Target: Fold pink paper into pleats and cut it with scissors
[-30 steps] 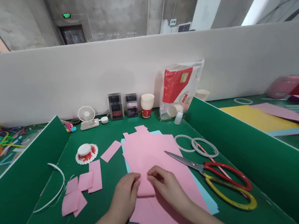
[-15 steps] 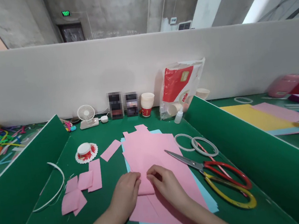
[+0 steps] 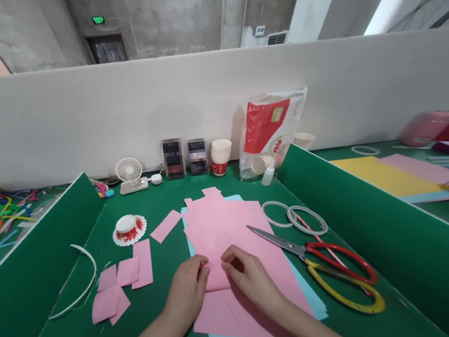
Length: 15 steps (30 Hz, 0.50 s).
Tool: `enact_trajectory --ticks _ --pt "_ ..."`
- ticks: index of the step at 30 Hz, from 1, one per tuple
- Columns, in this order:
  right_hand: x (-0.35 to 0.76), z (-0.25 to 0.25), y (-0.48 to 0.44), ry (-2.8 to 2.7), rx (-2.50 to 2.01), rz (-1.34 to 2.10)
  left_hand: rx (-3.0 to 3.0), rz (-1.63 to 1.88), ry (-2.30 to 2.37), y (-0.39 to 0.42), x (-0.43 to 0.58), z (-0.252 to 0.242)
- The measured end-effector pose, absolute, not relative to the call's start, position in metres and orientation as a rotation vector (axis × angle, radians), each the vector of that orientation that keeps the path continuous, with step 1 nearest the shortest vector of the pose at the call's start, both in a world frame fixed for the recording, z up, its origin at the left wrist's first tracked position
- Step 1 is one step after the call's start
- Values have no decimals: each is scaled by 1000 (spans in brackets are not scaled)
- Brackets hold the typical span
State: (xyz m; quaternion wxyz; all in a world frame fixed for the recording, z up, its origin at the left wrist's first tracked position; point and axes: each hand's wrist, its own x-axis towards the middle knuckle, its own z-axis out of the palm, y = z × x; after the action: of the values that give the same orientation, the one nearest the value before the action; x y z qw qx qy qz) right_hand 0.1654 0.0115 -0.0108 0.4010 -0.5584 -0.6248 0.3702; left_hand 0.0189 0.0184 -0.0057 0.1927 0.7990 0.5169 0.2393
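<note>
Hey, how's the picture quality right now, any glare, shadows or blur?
Head view: a bright patch at upper right is washed out; head view: a soft shadow runs beside the right hand on the pink paper; head view: two dark items at the back are pixelated; head view: the pink container looks soft.

Item 1: green exit sign, high on the concrete wall; its lower line is reading "EXIT", while the characters above are showing too small to decipher.
Item 2: red-and-white plastic bag; a small gold label is bearing what is looking like "100", its further characters staying unclear. Lower down, a round emblem is carrying red lettering, too blurred to read.
Item 3: paper cup; its red band is displaying pale marks, illegible.
Item 4: faint white wall writing, likewise defying reading.
</note>
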Motion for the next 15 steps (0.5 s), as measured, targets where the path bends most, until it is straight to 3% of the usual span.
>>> enact_trajectory --ticks 15 --pt "160 -14 11 -1857 -1547 611 2587 394 1451 18 21 -8"
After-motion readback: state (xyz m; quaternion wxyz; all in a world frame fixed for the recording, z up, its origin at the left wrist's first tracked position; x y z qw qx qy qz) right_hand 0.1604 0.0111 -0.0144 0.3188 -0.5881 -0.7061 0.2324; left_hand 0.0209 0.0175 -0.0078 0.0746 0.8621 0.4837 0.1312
